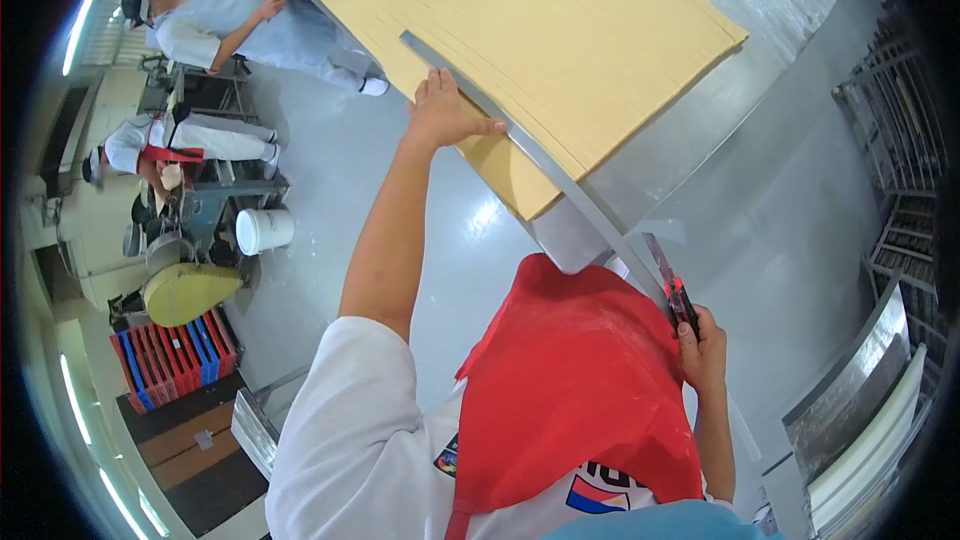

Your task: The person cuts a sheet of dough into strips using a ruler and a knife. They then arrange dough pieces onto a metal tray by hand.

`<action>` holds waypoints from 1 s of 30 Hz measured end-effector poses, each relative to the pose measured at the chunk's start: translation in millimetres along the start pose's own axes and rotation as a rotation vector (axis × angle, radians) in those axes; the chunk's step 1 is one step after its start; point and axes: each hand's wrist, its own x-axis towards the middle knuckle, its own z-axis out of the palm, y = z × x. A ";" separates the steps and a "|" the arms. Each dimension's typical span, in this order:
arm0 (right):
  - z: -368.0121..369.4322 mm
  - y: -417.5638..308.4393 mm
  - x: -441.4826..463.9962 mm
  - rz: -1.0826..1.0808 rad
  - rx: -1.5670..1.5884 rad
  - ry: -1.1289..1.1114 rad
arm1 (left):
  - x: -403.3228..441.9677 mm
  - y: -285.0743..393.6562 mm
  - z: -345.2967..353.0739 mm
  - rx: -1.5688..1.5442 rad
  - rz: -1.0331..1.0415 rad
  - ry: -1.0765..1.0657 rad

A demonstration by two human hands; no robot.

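Observation:
A large yellow sheet (540,30), scored with fine parallel lines, lies on a metal table (665,155). A long metal straightedge (545,162) crosses the sheet near its left edge and runs past its near end. My left hand (445,112) presses on the straightedge, fingers over its left side and thumb across it. My right hand (703,345) is wrapped round the dark and red handle of a cutter (680,302), its blade up beside the near end of the straightedge, off the sheet.
A co-worker (200,25) stands at the table's far left end, holding an orange-handled tool. Another person (150,145) bends over equipment at the left. A white bucket (265,231), red and blue trays (178,358) and right-side racks (895,120) stand around.

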 end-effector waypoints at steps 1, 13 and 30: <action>-0.5 -2.9 0.5 0.005 -0.008 -0.001 | -1.0 2.9 -3.3 0.019 -0.012 -0.017; -6.9 -10.5 9.4 0.008 -0.063 -0.005 | 7.9 10.1 -10.1 0.164 -0.035 -0.053; -6.6 -12.6 10.9 0.046 -0.005 -0.008 | 17.0 13.4 -7.2 0.176 -0.039 -0.098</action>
